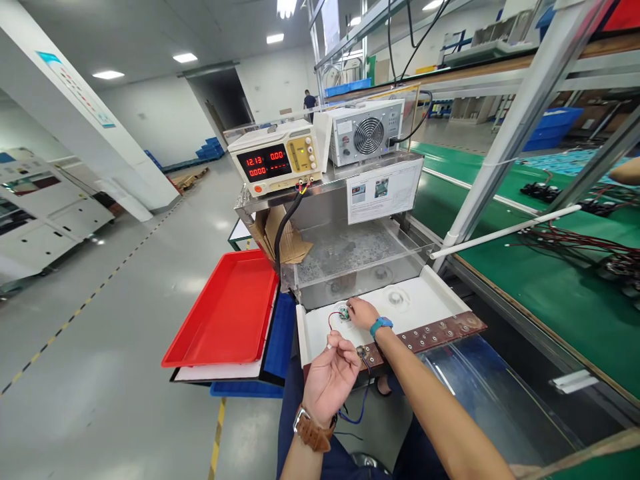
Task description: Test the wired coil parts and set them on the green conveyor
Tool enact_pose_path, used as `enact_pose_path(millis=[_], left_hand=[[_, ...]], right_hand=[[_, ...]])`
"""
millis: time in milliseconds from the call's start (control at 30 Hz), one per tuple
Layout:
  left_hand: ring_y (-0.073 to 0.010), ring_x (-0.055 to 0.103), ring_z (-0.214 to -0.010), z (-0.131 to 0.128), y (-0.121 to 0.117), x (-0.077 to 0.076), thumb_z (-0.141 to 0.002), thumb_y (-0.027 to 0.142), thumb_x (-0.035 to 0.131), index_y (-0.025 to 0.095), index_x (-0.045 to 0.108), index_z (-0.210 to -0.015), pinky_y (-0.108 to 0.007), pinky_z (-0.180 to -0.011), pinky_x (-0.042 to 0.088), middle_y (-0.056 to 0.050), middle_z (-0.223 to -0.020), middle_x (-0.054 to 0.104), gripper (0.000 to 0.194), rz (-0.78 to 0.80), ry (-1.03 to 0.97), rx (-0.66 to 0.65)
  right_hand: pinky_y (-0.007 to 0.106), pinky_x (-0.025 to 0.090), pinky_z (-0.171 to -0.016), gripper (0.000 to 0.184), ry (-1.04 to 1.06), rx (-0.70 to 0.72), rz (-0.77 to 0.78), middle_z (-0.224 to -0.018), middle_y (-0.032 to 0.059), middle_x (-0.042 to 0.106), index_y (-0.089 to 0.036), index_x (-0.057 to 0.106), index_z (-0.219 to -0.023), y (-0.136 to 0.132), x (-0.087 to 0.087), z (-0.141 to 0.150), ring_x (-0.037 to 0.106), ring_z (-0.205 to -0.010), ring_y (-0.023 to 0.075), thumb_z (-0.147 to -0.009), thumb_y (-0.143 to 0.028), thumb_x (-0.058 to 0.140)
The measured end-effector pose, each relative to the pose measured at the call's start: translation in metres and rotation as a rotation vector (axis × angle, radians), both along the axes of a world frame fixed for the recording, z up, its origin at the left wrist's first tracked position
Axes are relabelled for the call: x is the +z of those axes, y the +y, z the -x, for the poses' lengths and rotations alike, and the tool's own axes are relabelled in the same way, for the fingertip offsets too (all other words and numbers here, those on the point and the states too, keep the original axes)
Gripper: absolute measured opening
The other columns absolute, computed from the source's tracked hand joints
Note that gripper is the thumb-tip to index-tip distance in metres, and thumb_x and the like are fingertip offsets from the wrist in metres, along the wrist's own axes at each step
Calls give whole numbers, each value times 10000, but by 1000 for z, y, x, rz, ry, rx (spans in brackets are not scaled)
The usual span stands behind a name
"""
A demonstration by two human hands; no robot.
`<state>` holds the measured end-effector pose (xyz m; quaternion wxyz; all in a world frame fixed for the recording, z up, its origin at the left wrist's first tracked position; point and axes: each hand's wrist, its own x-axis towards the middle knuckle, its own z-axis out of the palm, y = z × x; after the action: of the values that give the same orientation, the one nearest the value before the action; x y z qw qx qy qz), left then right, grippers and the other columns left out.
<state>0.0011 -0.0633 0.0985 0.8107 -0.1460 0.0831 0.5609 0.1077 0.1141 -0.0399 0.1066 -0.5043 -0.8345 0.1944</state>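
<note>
The small green circuit board [344,313] sits on a round seat toward the left end of the white work surface [430,297], in from its near edge. The right hand [363,312] has its fingertips at the board's right side; whether they grasp it or only rest against it cannot be told. The left hand [333,370], palm turned up, pinches the free end of the red wire [331,317], which curves up to the board. The far edge of the surface is bounded by a transparent panel [320,293], standing just behind the right hand and restricting reach in that direction. A brown perforated strip [440,333] runs along the near edge; the right forearm crosses above it, and the left hand lies in front of its left portion. To the right, the white surface extends past a second round seat [397,299] to a raised end wall, giving lateral room. Beyond the left end, a red tray [225,307] is well apart from both hands. A power supply [277,160], display lit, stands on the metal shelf [330,179] above, behind the panel.
</note>
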Motion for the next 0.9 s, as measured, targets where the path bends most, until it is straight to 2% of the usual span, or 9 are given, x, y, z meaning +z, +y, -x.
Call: enact_pose_path(millis=[267,667,900], left_hand=[[-60,618,-733,-4,-4,11,-865,6,463,178,559,-871,-166,-708,459,33,-700,607,197,14,-48,33],[-48,613,-708,-4,-4,15,-895,21,411,177,546,-870,-151,-690,460,32,-692,596,208,26,-94,64],[-46,607,-719,-3,-4,14,-899,18,395,175,535,-864,-150,-700,464,33,-696,586,214,-4,-95,68]], right_hand=[[261,338,-734,206,-6,5,-6,-1010,95,650,-164,602,-996,0,2,1,586,-899,187,-896,-191,424],[264,345,-750,233,-13,2,-1,-1032,100,656,-169,608,-997,2,-3,1,588,-922,191,-922,-219,393],[267,370,-807,370,20,-14,44,-1099,109,650,-162,615,-1076,-2,3,1,585,-994,212,-936,-430,401]])
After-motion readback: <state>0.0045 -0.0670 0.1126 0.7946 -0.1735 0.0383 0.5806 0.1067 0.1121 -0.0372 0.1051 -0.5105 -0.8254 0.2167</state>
